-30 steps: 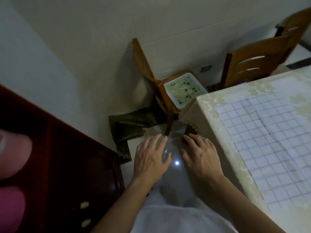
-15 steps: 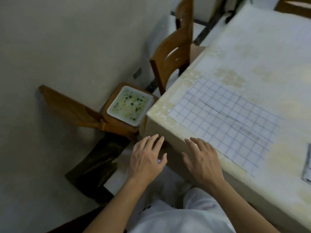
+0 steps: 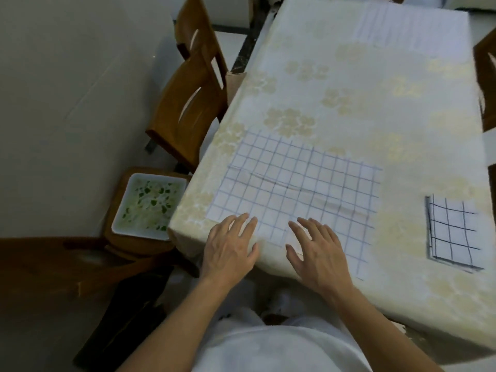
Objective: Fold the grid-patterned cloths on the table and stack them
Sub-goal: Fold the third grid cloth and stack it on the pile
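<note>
Grid cloth (image 3: pixel 295 189) lies flat at the near left corner of the surface (image 3: pixel 375 103), so my left hand (image 3: pixel 230 251) and right hand (image 3: pixel 318 253) are over its near edge, fingers (image 3: pixel 239 220) apart, holding nothing.

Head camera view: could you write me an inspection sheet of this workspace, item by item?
Surface: table under a cream floral tablecloth.
Job's things: large grid cloth spread flat at the near edge; small folded grid cloth to its right, apart.
Clutter: pale cloth at the far end, pattern too faint to tell.
Grippers: left hand and right hand, both flat over the large cloth's near edge, holding nothing.
Cables: nothing seen.
Surroundings: wooden chairs at the left side; white dish on a seat by the near corner.
</note>
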A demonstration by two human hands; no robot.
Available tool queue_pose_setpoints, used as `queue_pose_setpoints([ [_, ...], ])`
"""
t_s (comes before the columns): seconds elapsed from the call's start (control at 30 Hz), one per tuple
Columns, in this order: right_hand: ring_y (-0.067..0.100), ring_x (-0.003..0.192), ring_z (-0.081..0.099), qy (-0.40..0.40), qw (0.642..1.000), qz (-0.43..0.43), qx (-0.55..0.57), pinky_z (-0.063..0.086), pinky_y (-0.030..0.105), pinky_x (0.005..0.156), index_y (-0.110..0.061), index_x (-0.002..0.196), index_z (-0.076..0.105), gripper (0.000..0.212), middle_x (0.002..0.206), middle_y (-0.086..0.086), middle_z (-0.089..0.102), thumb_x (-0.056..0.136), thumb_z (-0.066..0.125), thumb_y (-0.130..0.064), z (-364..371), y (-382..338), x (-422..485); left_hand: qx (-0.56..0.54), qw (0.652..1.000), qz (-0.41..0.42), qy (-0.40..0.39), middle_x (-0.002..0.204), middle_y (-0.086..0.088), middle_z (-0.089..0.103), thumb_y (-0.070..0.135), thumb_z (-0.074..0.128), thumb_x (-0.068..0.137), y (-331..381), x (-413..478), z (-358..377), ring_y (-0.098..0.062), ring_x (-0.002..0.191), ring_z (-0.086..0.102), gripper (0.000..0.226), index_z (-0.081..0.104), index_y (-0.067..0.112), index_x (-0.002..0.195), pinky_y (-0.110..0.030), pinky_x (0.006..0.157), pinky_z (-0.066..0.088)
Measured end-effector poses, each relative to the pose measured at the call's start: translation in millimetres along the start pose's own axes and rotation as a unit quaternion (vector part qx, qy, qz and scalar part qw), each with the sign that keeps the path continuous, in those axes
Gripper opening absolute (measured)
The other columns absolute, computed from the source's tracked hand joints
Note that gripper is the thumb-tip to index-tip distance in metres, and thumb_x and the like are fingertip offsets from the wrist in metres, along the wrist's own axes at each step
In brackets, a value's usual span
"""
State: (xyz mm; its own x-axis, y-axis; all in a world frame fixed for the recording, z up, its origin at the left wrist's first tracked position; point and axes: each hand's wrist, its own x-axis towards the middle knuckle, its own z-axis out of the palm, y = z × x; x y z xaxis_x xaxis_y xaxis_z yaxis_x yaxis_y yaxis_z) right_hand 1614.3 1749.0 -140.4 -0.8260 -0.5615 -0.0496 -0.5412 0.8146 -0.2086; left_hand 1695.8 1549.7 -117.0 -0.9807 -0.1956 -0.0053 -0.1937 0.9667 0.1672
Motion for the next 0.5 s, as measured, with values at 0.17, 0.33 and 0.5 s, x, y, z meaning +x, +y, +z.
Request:
queue_pose_setpoints([
  [0.17,0.027,0.142,0.04,-0.005,1.0,0.031,-0.004,0.031,0.047,0.118,-0.023,0.145,0.048,0.055,0.151,0.005,0.048,0.097,0.05,-0.048,1,26,10,0.021,0.998,0.037,-0.037,0.138,-0.003,0.058,0.04,0.063,0.086,5,32,13,-0.025,0.126,0.055,0.056,0.056,0.019,0.137,-0.043,0.1,0.048],
  [0.33,0.027,0.143,0.04,0.002,0.998,0.061,0.013,0.032,0.048,0.118,-0.021,0.147,0.045,0.057,0.152,0.007,0.046,0.097,0.051,-0.046,9,40,12,0.008,0.993,0.112,-0.042,0.141,-0.003,0.057,0.035,0.068,0.083,-3,55,28,-0.025,0.126,0.055,0.056,0.059,0.017,0.135,-0.043,0.103,0.046],
  [0.5,0.029,0.143,0.038,-0.001,0.998,0.068,0.0,0.034,0.049,0.117,-0.017,0.152,0.036,0.065,0.154,0.009,0.043,0.097,0.053,-0.045,24,58,12,0.014,0.97,0.224,-0.097,0.152,-0.003,0.046,0.035,0.066,0.084,-20,70,50,-0.023,0.138,0.046,0.063,0.053,0.014,0.141,-0.044,0.112,0.04],
])
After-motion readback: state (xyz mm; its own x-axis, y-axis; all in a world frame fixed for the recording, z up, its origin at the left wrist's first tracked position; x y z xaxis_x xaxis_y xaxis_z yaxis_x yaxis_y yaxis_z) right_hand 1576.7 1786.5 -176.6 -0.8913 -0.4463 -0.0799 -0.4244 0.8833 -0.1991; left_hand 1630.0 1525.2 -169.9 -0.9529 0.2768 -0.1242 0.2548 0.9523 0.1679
